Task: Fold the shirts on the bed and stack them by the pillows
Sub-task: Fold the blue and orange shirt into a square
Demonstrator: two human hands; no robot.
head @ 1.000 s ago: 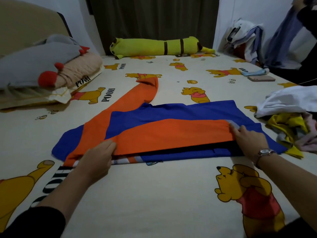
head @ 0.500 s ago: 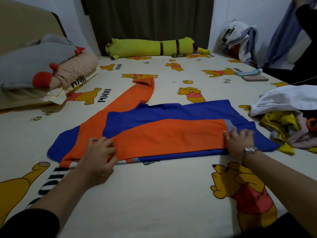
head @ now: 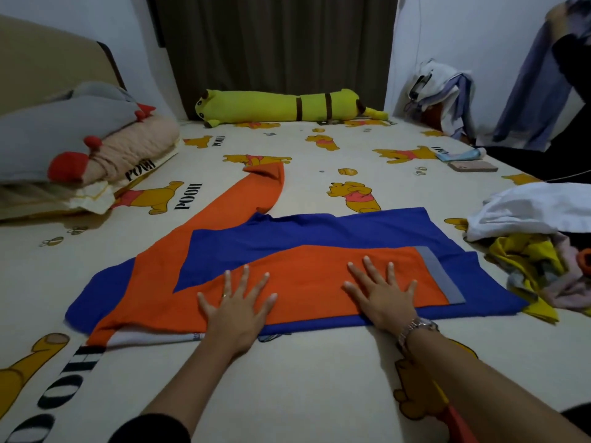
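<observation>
At 6 o'clock on the bed (head: 319,378), the blue-and-orange shirt (head: 287,251) lies half folded under the flat, spread left hand (head: 238,303) and right hand (head: 382,294); it is probably light, limp knit, best pinched at its hem corners.

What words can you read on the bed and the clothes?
"POOH" on the bed sheet, printed beside the bears, several times.
"POOH" on the pillowcase at the left.
Small print on the shirt hem: too small to read.
</observation>
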